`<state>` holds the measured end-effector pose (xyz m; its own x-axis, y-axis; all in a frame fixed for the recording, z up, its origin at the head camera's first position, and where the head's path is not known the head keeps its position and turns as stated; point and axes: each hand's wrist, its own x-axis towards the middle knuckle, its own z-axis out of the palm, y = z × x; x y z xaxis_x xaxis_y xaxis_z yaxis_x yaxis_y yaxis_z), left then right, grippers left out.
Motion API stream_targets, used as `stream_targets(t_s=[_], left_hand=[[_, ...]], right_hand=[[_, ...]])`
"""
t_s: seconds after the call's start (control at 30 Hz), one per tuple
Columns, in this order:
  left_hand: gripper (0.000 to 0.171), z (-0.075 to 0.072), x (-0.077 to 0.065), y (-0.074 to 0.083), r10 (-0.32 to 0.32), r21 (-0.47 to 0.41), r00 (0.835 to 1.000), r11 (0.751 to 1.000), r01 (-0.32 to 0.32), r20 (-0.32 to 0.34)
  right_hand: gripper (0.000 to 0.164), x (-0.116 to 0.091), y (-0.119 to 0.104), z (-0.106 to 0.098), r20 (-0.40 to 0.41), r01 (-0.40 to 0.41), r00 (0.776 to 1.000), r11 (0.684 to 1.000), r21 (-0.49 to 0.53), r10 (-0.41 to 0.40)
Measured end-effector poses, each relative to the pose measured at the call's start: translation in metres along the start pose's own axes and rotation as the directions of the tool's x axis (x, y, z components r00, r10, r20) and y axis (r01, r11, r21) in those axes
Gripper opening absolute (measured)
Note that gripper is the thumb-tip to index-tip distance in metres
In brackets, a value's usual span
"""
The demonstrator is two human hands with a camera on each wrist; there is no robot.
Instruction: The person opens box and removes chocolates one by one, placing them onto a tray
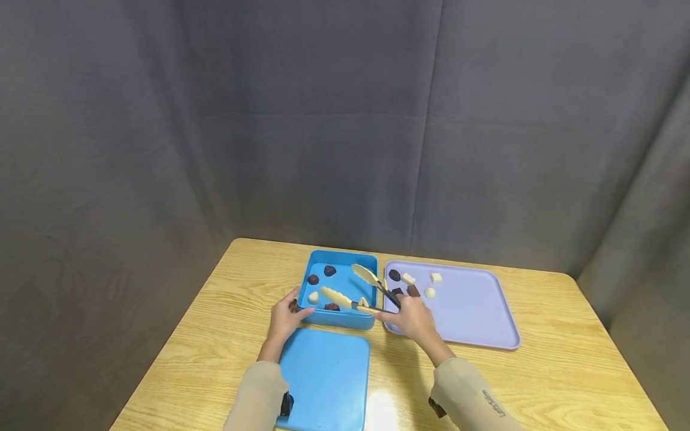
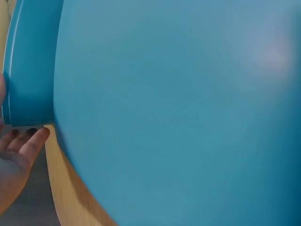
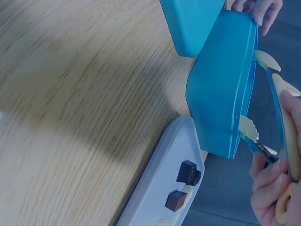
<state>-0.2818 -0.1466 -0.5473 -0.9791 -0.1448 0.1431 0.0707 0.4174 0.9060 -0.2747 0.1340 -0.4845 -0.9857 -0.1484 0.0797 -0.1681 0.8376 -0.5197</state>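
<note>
The right hand grasps the tongs, fingers curled round the handles. The two tips of the tongs stand spread above the box. The left hand grips the box at its near left corner, thumb at the near wall, fingers along the left wall. The box contains three dark pieces and one white piece. The tray, bearing further dark and white pieces, lies just right of the box. The lid lies flat on the table, on the near side of the box.
</note>
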Motion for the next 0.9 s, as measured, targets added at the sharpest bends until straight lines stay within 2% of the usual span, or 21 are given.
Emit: stream_targets(t_s=[0.17, 0.47, 0.9], left_hand=[[0.057, 0.002, -0.001, -0.003, 0.006, 0.002, 1.0, 1.0, -0.006, 0.008], [0.043, 0.001, 0.0, -0.004, 0.079, 0.031, 0.997, 0.996, -0.079, 0.006], [0.04, 0.002, 0.002, -0.008, 0.074, 0.032, 0.997, 0.997, -0.074, -0.002]], right_hand=[[0.049, 0.004, -0.002, 0.005, 0.005, -0.011, 1.0, 1.0, -0.007, 0.011], [0.048, 0.014, -0.008, 0.011, 0.014, -0.062, 0.998, 0.998, -0.015, 0.062], [0.046, 0.025, -0.021, 0.017, 0.003, -0.075, 0.997, 0.997, -0.036, 0.076]])
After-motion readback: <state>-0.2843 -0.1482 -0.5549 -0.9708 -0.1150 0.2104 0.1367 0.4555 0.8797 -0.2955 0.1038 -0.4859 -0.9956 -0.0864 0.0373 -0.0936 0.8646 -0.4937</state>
